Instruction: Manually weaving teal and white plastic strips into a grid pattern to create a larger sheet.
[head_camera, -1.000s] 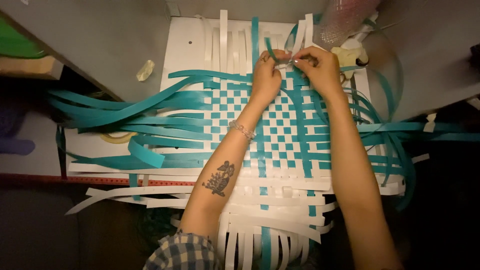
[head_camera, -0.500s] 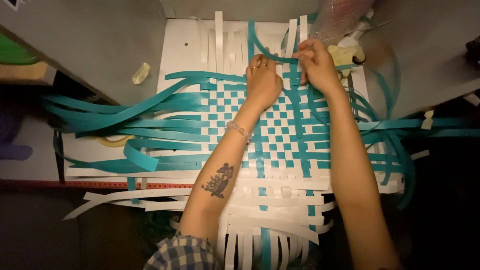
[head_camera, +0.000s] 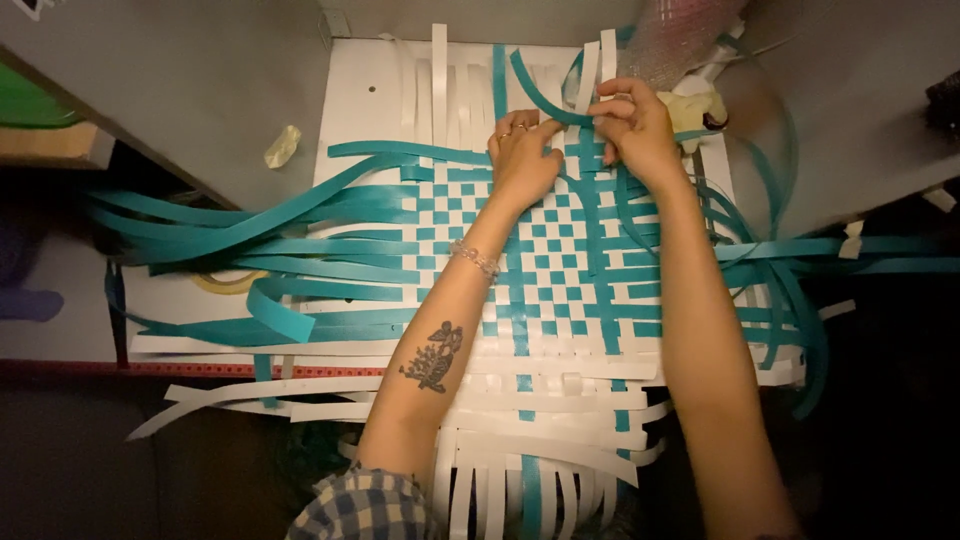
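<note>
A checkered mat woven from teal and white strips lies on a white board. At its far edge my left hand presses down on the weave, fingers curled, with rings and a bead bracelet on that arm. My right hand pinches a curved teal strip that arcs up over the upright white strips. Both hands sit close together at the top middle of the mat.
Long loose teal strips trail off left and right of the mat. White strip ends hang over the near edge. A crumpled yellowish scrap lies on the grey surface at left. A clear bag sits at the far right.
Both hands have shifted slightly toward me along the mat's far edge. The teal strip in my right hand now bends over to the left between the white strips.
</note>
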